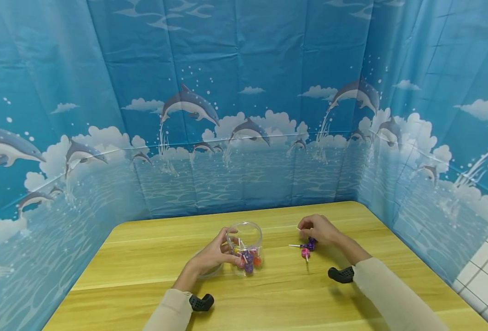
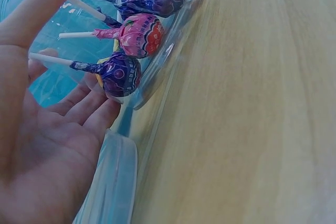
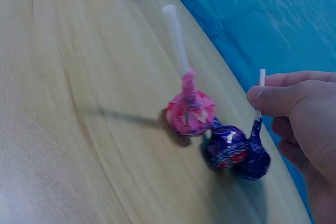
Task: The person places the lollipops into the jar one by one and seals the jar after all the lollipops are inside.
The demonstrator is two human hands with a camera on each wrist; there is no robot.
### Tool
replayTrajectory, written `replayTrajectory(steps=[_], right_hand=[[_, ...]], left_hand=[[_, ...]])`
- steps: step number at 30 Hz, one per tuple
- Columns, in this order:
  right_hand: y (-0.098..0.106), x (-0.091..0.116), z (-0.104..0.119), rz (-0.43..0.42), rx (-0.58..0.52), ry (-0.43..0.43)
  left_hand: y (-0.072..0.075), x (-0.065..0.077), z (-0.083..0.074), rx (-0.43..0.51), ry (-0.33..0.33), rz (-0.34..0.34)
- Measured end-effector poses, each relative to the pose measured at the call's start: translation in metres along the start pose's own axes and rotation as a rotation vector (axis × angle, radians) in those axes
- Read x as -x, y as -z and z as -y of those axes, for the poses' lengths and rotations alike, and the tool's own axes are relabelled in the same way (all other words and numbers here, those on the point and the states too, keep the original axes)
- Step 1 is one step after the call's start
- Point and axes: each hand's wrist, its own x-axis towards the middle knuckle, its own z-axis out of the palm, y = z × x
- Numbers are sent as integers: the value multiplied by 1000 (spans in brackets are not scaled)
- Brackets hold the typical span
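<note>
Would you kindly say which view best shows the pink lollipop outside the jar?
The right wrist view: the pink lollipop looks large, its stick unobstructed. The head view shows it small; the left wrist, not at all.

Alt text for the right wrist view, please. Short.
A right hand pinches a purple-wrapped lollipop by its white stick above a wooden table. Beside it are a second purple lollipop and a pink lollipop, with a blue curtain behind.

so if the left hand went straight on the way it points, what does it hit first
The clear jar, which the left hand grips, lollipops inside; beyond it, depth is hard to judge.
</note>
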Motion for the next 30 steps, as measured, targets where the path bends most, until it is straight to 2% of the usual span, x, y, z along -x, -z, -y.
replayTrajectory(steps=[9, 20, 30], right_hand=[[15, 7, 5, -54, 27, -24], [29, 10, 15, -117, 40, -7], [28, 6, 29, -183, -8, -58]], left_hand=[[1, -1, -3, -10, 12, 6], [-1, 2, -5, -8, 18, -2], [-2, 2, -6, -6, 15, -2]])
